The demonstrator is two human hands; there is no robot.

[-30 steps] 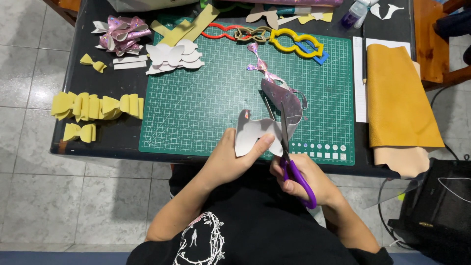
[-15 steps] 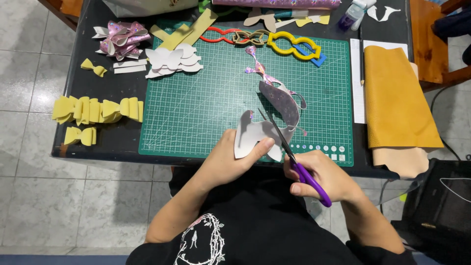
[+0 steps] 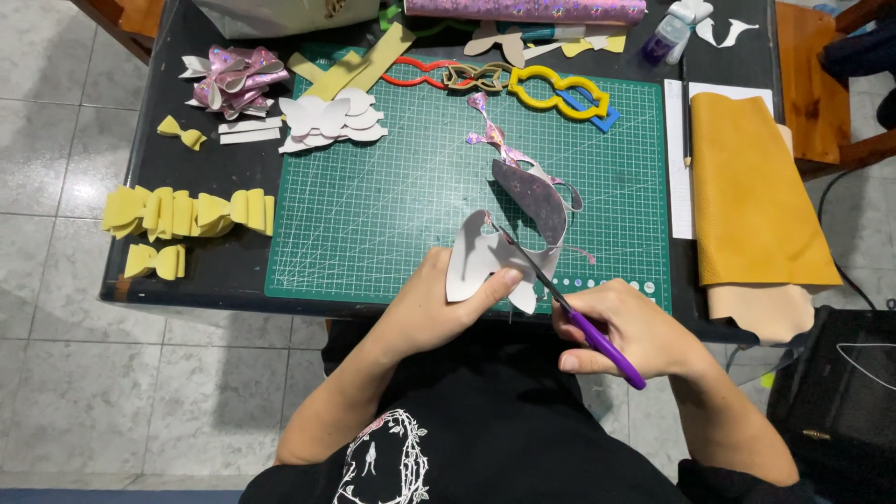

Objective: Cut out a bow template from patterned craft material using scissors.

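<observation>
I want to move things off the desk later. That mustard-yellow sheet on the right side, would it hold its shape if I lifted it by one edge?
Probably not. The yellow sheet curves over the layer beneath and overhangs the table edge, so it likely flops. It looks thin, so probably light. Its surface seems grainy, so likely not slippery.

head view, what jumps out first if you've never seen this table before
At the near edge of the green cutting mat, the right hand works purple-handled scissors into a curved sheet piece that the left hand pinches. A row of yellow bows lies left of the mat on the dark table, and a mustard sheet lies to the right.
</observation>
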